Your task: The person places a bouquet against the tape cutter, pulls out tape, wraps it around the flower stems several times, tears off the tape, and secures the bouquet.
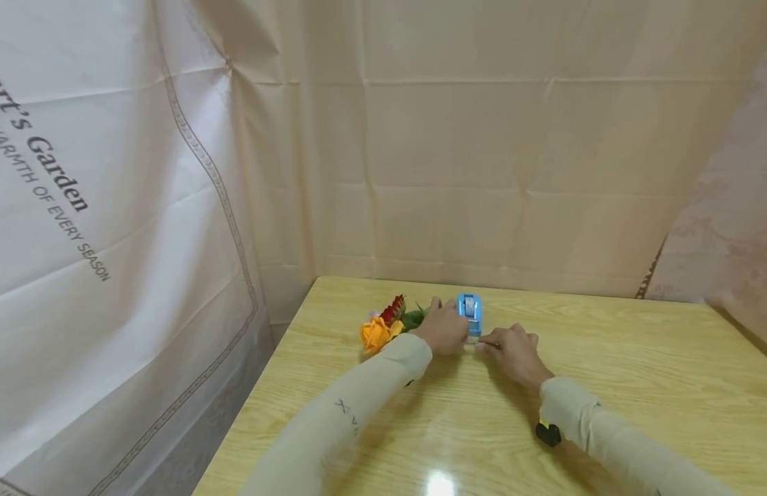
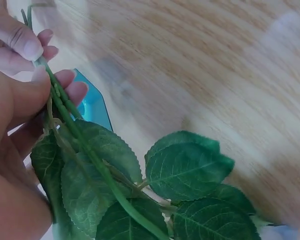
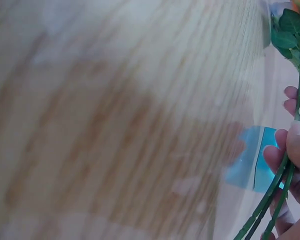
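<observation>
In the head view, a small bunch of flowers with an orange rose [image 1: 375,335] and a dark red bloom [image 1: 392,311] lies to the left of my hands. My left hand [image 1: 445,329] grips the bunch by its green stems [image 2: 106,175], just beyond the leaves [image 2: 182,162]. Farther down the same stems, my right hand [image 1: 518,353] pinches them between thumb and fingers. Loose stem ends [image 3: 267,202] stick out past the right hand in the right wrist view. Directly behind both hands stands a blue tape dispenser [image 1: 475,317].
The hands work over a glossy wood-grain table [image 1: 637,386]. Beige cloth [image 1: 451,138] hangs along its back edge, and a white printed cloth [image 1: 123,227] hangs at the left. A dark strap piece [image 1: 548,434] hangs under the right sleeve.
</observation>
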A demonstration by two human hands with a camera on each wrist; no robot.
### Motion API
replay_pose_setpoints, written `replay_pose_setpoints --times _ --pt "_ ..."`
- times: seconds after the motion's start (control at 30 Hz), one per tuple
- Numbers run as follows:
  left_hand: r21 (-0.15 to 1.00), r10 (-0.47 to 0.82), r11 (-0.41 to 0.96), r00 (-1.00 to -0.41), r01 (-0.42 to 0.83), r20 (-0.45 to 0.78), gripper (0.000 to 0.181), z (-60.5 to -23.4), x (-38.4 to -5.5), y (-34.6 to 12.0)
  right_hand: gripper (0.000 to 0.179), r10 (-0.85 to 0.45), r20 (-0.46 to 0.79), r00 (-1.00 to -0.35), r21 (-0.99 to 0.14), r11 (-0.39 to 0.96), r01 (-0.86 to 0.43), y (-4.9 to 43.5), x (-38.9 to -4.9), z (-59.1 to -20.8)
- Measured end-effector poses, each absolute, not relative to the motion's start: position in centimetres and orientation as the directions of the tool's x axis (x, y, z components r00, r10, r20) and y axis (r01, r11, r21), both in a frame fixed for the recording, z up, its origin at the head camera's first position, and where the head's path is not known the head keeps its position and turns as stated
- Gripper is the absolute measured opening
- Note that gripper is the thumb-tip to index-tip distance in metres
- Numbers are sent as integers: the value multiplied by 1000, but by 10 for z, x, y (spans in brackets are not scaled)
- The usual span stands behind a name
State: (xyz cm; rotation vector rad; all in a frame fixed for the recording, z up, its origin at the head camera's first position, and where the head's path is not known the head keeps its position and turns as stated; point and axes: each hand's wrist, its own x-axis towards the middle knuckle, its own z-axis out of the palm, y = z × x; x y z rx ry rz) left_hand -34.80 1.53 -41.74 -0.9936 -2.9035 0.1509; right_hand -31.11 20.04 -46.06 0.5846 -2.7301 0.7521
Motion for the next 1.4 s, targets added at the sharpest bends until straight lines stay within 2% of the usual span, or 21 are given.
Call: replay_pose_setpoints --times 0.37,0.6,0.93,1.07,1.27,1.4 --pt "-195 619 782 -773 592 139 19 -424 -348 17 24 -295 250 -922 -479 790 -383 201 -316 -461" --pt "-254 623 773 -771 582 130 25 -426 -346 19 24 -317 229 -921 -469 793 -389 200 -315 -458" --pt "-321 641 754 -750 573 165 24 -426 -340 20 22 -307 234 -922 -459 802 -383 198 -315 -456" --pt "-273 642 756 -756 595 130 19 -426 -341 20 19 -301 251 -920 -468 794 -388 198 -315 -454" --pt "-69 586 809 -810 583 27 18 -422 -353 19 15 -293 295 -909 -470 784 -405 199 -316 -455" --pt "-11 559 828 -828 560 -47 15 -418 -357 19 14 -289 317 -903 -476 776 -415 198 -317 -455"
